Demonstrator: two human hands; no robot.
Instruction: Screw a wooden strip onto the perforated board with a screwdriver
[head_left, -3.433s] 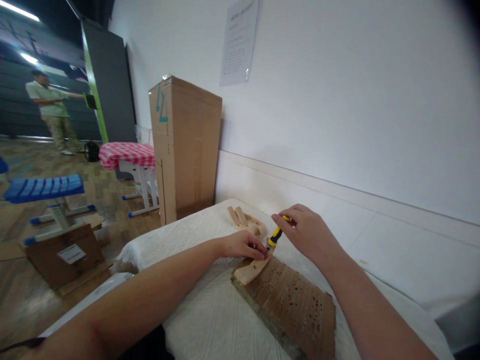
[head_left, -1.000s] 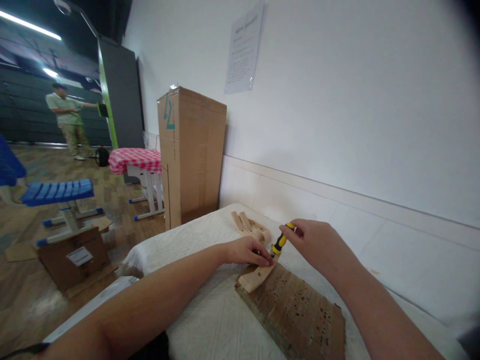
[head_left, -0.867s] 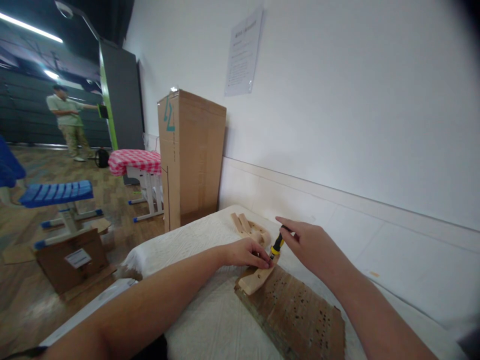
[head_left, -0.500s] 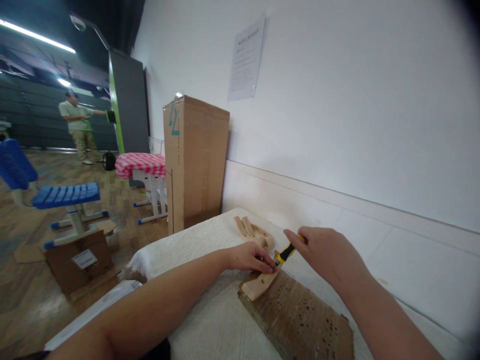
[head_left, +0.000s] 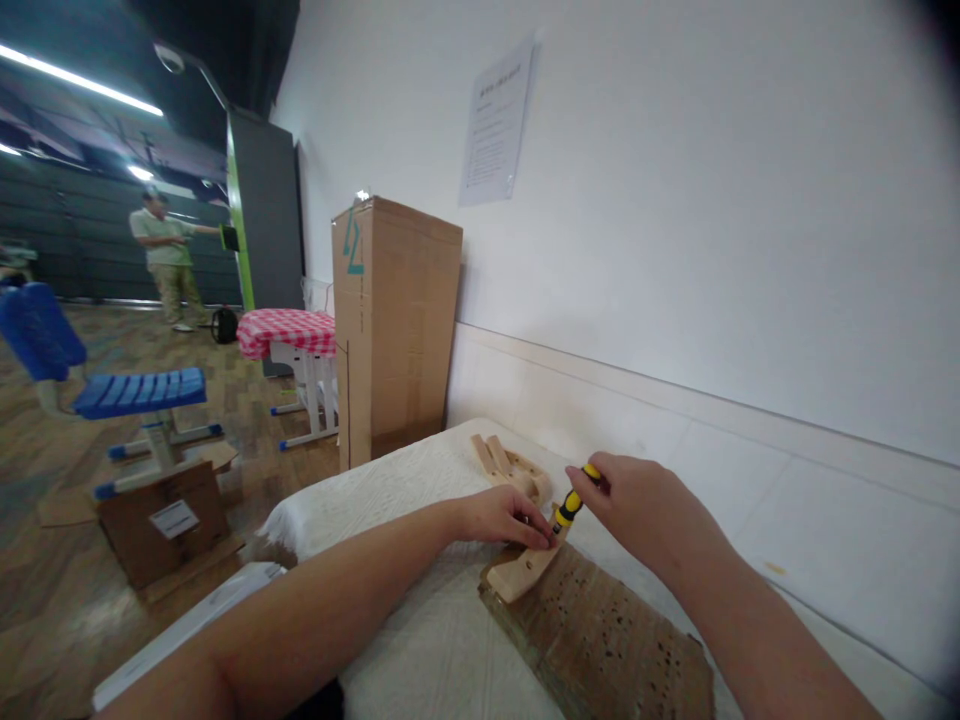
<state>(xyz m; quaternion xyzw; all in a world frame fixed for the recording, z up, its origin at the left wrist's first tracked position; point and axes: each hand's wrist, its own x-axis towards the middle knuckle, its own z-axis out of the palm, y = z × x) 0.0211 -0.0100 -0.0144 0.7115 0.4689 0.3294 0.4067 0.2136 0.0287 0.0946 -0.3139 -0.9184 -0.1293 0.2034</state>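
My right hand (head_left: 616, 492) is closed around the handle of a yellow and black screwdriver (head_left: 571, 506), which leans with its tip down at a pale wooden piece (head_left: 519, 574). That piece is curved, has a hole in it, and lies on the far left end of a brown board (head_left: 600, 630) dotted with many small holes. My left hand (head_left: 507, 516) presses its fingers together on the wooden piece beside the screwdriver tip. Whether a screw sits between those fingers is hidden. More pale wooden pieces (head_left: 501, 462) lie just behind my left hand.
A white cloth (head_left: 375, 490) covers the table, which stands against a white wall (head_left: 675, 250). Beyond it rises a tall cardboard box (head_left: 412, 320). Farther left are a blue chair (head_left: 142, 392), a flattened carton (head_left: 172, 520) and a standing person (head_left: 169, 255).
The screwdriver stands slightly more upright, and my right hand has shifted a little left on it. My left hand keeps its place on the wooden piece. The whole view has drifted slightly.
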